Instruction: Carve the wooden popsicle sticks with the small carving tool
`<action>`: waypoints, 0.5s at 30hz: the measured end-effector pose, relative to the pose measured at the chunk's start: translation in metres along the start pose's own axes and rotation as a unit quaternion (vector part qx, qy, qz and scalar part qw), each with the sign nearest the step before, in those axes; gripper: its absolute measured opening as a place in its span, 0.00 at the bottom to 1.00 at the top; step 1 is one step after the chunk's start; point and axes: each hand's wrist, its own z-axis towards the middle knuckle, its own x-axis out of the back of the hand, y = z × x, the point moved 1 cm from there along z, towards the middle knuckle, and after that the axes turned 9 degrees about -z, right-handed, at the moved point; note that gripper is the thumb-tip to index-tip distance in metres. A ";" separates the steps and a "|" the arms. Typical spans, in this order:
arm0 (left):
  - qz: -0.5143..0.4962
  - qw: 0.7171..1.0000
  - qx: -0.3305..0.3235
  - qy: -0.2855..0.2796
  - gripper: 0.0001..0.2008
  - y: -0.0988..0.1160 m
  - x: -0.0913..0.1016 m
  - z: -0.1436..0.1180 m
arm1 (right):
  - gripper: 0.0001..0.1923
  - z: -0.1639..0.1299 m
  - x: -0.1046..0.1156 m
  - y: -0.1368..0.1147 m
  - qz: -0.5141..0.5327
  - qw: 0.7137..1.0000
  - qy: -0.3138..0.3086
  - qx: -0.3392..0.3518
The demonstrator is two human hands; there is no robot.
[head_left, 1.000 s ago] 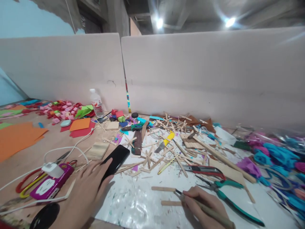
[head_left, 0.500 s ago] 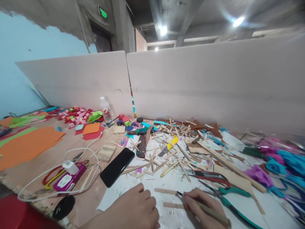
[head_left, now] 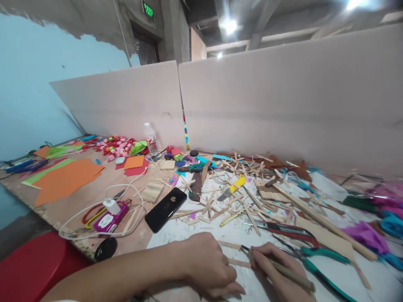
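- Two hands in view, both low at the near edge of the white work mat point(head_left: 189, 235).
- Your left hand point(head_left: 206, 266) lies knuckles-up on the mat, fingers curled down and pressed together; whether it pins anything under it, you can't tell from this view.
- Your right hand point(head_left: 277, 272) pinches a thin craft tool point(head_left: 277, 265) like a pen, fingers closed around the shaft, dark tip pointing left.
- Tool tip sits right at two flat wooden sticks: upper stick point(head_left: 229, 244) just above the tip, lower stick point(head_left: 239, 263) between your two hands, its left end hidden by the left hand.
- Green-handled pliers point(head_left: 317, 262) lie just right of your right hand; red utility knife point(head_left: 283, 228) a bit beyond them.
- Black phone point(head_left: 166, 204) rests face-up at the mat's left edge, well apart from your left hand.
- Pile of loose wooden sticks point(head_left: 239, 188) covers the mat's far side.
- Purple power bank point(head_left: 110, 220) with white cable lies left of the phone.
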 end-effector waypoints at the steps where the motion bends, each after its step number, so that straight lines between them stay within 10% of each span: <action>1: -0.005 1.000 0.000 0.003 0.24 -0.004 -0.002 -0.002 | 0.23 -0.001 0.001 -0.003 -0.005 1.000 0.007 0.002; 15: -0.093 0.991 0.033 0.090 0.32 -0.008 -0.010 -0.017 | 0.13 0.004 0.013 0.010 -0.078 0.988 0.038 0.125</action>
